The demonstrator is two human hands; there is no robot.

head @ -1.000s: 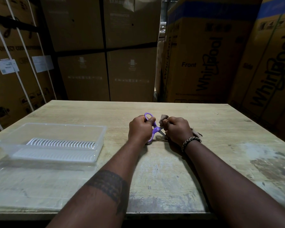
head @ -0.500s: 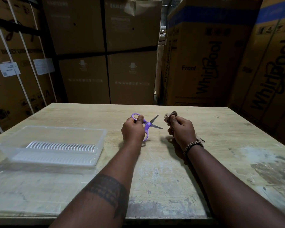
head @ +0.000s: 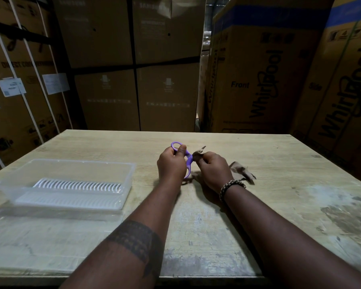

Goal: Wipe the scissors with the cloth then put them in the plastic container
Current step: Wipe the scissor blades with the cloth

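Scissors [head: 189,160]: probably light, stiff, sharp; left hand [head: 171,163] gripping purple handles, likely safest hold. Cloth [head: 241,171]: soft, limp; right hand [head: 214,171] pinching it round blades.

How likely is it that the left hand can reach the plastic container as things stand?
Probably yes. The left hand, gripping the scissors, has only bare table between it and the open plastic container. The right hand pinches the cloth round the blades and must release first.
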